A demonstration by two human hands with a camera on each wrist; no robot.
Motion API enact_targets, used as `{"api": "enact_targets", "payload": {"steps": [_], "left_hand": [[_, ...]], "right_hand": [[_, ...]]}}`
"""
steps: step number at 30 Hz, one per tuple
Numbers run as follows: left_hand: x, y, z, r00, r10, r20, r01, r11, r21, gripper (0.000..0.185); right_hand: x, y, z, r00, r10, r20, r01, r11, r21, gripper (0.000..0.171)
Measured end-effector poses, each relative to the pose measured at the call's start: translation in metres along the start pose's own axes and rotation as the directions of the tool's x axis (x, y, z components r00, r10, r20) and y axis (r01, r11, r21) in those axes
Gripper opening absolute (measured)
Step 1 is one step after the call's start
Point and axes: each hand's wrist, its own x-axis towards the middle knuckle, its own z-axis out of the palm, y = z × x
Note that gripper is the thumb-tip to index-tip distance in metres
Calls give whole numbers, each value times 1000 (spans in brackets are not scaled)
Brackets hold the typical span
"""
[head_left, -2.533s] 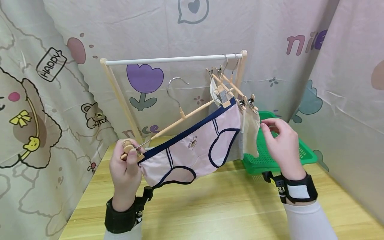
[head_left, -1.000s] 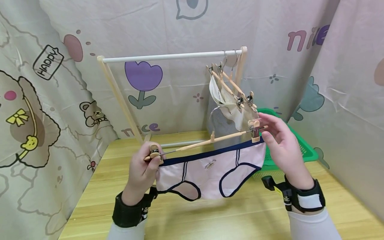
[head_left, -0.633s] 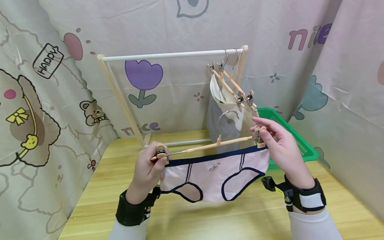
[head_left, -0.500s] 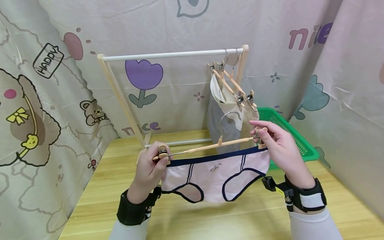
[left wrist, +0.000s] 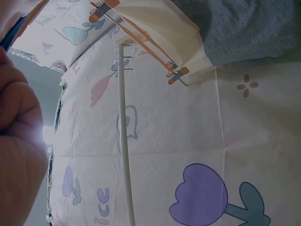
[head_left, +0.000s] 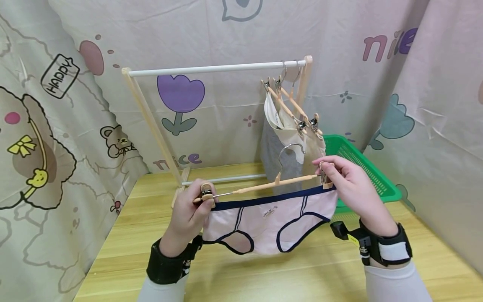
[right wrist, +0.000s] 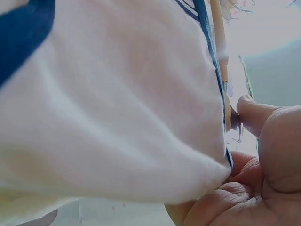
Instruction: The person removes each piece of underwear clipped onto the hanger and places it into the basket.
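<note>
Pink briefs (head_left: 269, 220) hang between both hands, left hand (head_left: 187, 217) and right hand (head_left: 349, 184) apparently pinching the hanger (head_left: 264, 186) clips.

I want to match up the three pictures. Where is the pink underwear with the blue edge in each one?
Head view: the pink underwear hangs low in the middle, clipped to the wooden hanger between both hands.
Left wrist view: only a sliver of it shows in the top left corner.
Right wrist view: it fills most of the picture, close up.
Shared landmark: the wooden hanger, thin and orange along the top right in the right wrist view.
</note>
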Motion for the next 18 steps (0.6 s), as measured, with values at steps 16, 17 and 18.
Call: {"api": "enact_targets", "payload": {"steps": [16, 17, 18], "left_hand": [[0, 0, -8, 999, -10, 34, 9, 999, 36, 41], [0, 0, -9, 999, -18, 39, 16, 999, 39, 41], [0, 1, -11, 999, -16, 44, 15, 999, 41, 39]], "right_hand": [[-4, -4, 1, 995, -72, -70, 76, 996, 56, 22], [-4, -4, 0, 994, -76, -75, 80, 995, 59, 21], [-5, -5, 0, 994, -80, -80, 85, 994, 62, 21]]}}
